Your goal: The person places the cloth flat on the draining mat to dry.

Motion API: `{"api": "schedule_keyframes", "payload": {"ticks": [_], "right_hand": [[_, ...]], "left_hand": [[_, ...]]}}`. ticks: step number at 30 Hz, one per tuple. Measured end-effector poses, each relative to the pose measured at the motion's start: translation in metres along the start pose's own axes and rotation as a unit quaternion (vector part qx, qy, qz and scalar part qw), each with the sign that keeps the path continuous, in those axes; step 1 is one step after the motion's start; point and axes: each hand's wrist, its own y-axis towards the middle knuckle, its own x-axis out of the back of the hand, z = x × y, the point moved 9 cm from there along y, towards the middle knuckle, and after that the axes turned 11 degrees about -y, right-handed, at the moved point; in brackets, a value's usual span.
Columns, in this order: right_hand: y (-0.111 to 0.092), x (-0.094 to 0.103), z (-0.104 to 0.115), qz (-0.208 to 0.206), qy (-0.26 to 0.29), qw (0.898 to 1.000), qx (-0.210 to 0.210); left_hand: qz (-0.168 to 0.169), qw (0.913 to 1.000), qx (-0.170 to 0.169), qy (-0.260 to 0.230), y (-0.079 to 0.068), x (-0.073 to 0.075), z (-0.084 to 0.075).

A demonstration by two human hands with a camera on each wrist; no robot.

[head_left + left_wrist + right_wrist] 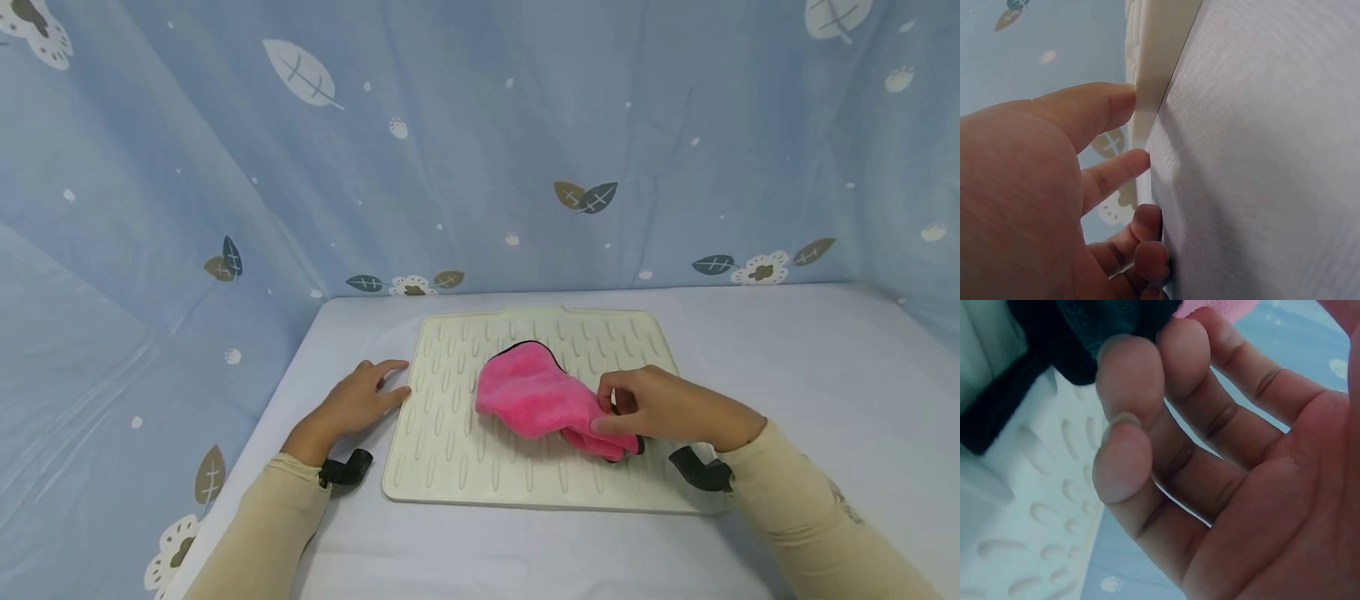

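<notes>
A pink cloth with dark edging lies crumpled on a cream ribbed mat. My right hand pinches the cloth at its right end, between thumb and curled fingers. Up close in the right wrist view, dark fabric sits at the fingertips, with a bit of pink behind; the thumb's contact is out of sight there. Over on the left, my left hand holds nothing. Its thumb and forefinger reach the mat's left edge, and the left wrist view shows the thumb touching the mat's side.
Under the mat is a table with a white cover. A blue curtain printed with leaves and flowers hangs behind the table and along its left side. Black wrist mounts are strapped over beige sleeves.
</notes>
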Motion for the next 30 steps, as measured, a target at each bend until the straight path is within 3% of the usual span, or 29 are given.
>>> {"api": "schedule_keyframes", "payload": {"ticks": [7, 12, 16, 22, 26, 30], "right_hand": [[0.003, -0.011, 0.004, 0.005, -0.002, 1.000, 0.011], [0.006, -0.014, 0.010, -0.004, -0.010, 1.000, 0.020], [0.007, -0.017, 0.012, -0.004, -0.017, 1.000, 0.020], [0.009, -0.017, 0.015, -0.015, -0.035, 0.999, 0.024], [0.009, -0.016, 0.015, -0.018, -0.048, 0.999, 0.017], [0.008, -0.015, 0.016, -0.022, -0.058, 0.998, 0.013]], "left_hand": [[-0.001, 1.0000, -0.006, 0.002, 0.000, 0.000, -0.003], [-0.038, 0.9983, -0.035, 0.026, -0.004, 0.006, -0.020], [-0.075, 0.9923, -0.090, 0.038, -0.012, 0.009, -0.046], [-0.100, 0.9778, -0.178, 0.048, -0.034, 0.007, -0.096], [-0.089, 0.9688, -0.225, 0.055, -0.050, -0.002, -0.123], [-0.063, 0.9651, -0.249, 0.050, -0.060, -0.014, -0.139]]}}
